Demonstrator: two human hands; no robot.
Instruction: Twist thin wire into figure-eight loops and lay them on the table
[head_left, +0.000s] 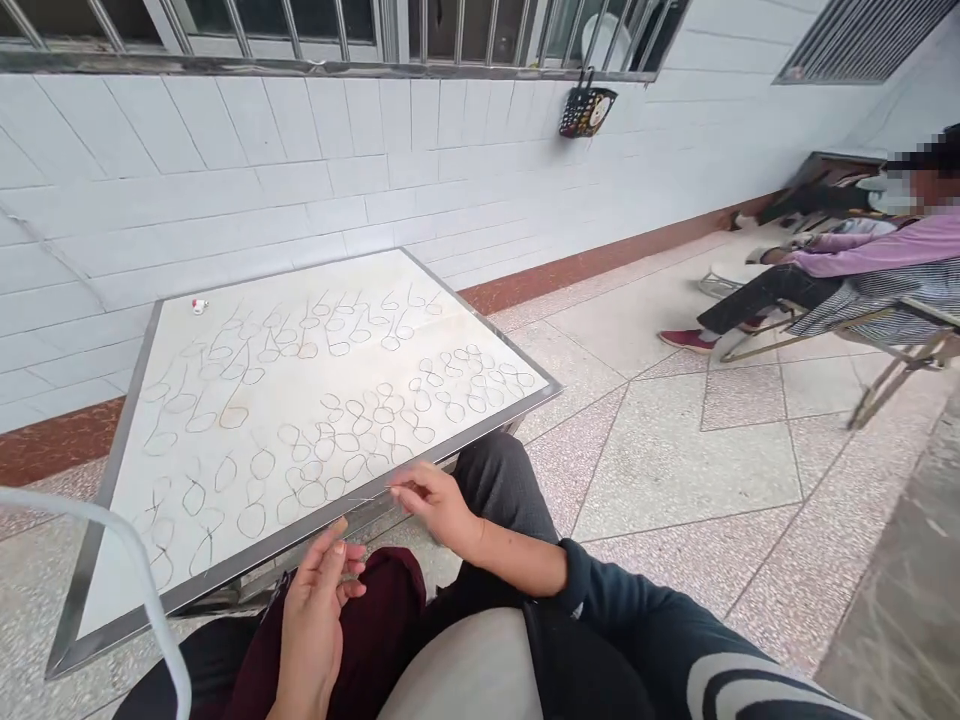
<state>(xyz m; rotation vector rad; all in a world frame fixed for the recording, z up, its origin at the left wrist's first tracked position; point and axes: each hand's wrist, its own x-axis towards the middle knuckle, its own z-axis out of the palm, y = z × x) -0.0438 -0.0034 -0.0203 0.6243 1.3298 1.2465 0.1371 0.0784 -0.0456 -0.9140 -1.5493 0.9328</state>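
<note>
Bare hands (439, 508), fine strand (366, 499), wiry figure-eights (384, 404)

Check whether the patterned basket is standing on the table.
No, the patterned basket hangs against the white wall, apart from the table.

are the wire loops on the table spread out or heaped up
Spread out: the loops lie in loose rows across the table, with white surface showing between many of them.
</note>
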